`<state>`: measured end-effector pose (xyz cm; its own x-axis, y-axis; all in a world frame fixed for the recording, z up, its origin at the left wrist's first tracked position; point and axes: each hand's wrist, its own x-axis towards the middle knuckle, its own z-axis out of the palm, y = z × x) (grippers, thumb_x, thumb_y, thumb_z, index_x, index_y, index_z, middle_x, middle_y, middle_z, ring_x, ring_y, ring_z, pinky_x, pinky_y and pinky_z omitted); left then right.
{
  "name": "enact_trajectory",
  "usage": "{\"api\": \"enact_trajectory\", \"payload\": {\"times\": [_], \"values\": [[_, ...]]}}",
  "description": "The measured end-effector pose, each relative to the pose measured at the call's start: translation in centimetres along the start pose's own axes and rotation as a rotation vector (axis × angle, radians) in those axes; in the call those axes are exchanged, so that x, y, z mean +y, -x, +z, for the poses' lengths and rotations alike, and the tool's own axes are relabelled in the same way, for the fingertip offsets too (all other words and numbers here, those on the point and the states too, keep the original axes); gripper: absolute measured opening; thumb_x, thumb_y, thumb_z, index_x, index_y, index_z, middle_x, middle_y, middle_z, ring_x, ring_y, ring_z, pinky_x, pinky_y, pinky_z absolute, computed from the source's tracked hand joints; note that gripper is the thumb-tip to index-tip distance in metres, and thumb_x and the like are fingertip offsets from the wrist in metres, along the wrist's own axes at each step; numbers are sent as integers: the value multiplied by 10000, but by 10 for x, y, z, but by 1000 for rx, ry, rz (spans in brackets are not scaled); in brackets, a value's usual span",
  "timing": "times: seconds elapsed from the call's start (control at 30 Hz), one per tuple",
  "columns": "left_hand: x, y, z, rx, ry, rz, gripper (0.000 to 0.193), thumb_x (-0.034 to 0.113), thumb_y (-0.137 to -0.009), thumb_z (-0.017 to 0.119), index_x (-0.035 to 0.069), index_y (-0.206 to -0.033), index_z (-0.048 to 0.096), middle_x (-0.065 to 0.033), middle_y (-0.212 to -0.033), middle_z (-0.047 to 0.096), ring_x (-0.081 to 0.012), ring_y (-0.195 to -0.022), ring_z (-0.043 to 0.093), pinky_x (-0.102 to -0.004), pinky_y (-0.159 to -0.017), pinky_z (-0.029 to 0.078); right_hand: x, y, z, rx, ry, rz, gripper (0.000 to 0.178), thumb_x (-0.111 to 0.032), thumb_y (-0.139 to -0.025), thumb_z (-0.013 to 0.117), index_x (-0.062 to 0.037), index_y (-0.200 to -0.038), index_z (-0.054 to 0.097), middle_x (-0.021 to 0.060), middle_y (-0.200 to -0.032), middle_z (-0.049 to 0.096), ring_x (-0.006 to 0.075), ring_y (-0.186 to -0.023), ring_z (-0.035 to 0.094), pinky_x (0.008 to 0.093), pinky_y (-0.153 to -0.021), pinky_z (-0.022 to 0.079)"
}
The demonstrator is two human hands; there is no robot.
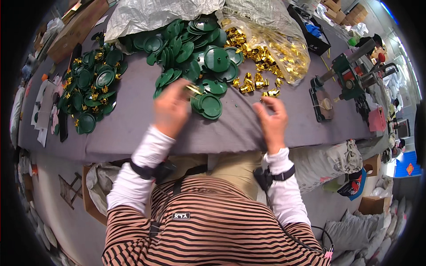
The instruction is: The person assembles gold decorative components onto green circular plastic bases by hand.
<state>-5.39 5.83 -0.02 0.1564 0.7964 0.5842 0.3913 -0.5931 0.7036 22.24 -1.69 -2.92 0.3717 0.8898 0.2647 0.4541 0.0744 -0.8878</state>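
My left hand [171, 108] is smeared by motion over the near edge of a pile of green round plastic discs [217, 58]. A blurred gold and green streak [194, 90] shows at its fingertips; whether the fingers grip it, I cannot tell. Several flat green discs [210, 106] overlap just right of that hand. My right hand [274, 119] hovers over the cloth with curled fingers, thumb and forefinger apart. Just beyond its fingertips lie loose shiny gold foil pieces [270, 93], and more gold pieces [247, 84] are scattered farther left.
Green discs with gold pieces on them [86, 86] are heaped at the left. A clear bag of gold pieces [290, 57] and a white woven sack [159, 13] lie at the back. A green hand press [348, 73] stands at the right on the grey tablecloth [133, 113].
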Motion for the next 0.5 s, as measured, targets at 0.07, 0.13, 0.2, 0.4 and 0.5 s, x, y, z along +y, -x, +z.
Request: {"api": "enact_trajectory", "payload": {"times": [0.07,0.13,0.2,0.4,0.5], "values": [[-30,-39,-49,147,-287,124,309,-45,-853,554,54,-1136,631,-159,-960,695,-284,-811,694,-344,-698,529,22,-23,-17,208,384,-147,372,-168,-745,793,-72,-1078,658,75,-1074,654,263,-1033,587,363,-919,465],[-66,-65,-104,222,-512,-52,323,44,-884,591,63,-1207,602,-158,-1079,674,-298,-924,673,-366,-775,520,36,-36,-16,252,610,-276,414,-222,-709,795,-93,-1078,660,110,-1195,587,329,-1121,505,408,-988,408],[-88,-78,-143,315,-957,193,443,118,-873,632,16,-1292,530,-189,-1319,545,-348,-1221,508,-455,-1026,386,41,-41,-4,238,625,-301,429,-248,-702,799,-84,-1072,655,104,-1257,552,315,-1147,490,412,-988,405],[-13,-30,-41,-55,-354,220,408,30,-800,685,55,-1200,612,-123,-1258,604,-323,-1228,521,-405,-1054,388,58,-43,-8,128,572,-158,269,-197,-713,789,-98,-935,675,103,-1107,590,305,-1062,533,396,-917,435],[4,4,20,-341,-300,334,440,89,-739,742,78,-1159,613,-115,-1296,573,-336,-1279,467,-451,-1064,372,52,-41,-5,138,523,-213,184,-150,-728,767,-84,-871,671,95,-1067,602,299,-1001,548,398,-855,454]]}}
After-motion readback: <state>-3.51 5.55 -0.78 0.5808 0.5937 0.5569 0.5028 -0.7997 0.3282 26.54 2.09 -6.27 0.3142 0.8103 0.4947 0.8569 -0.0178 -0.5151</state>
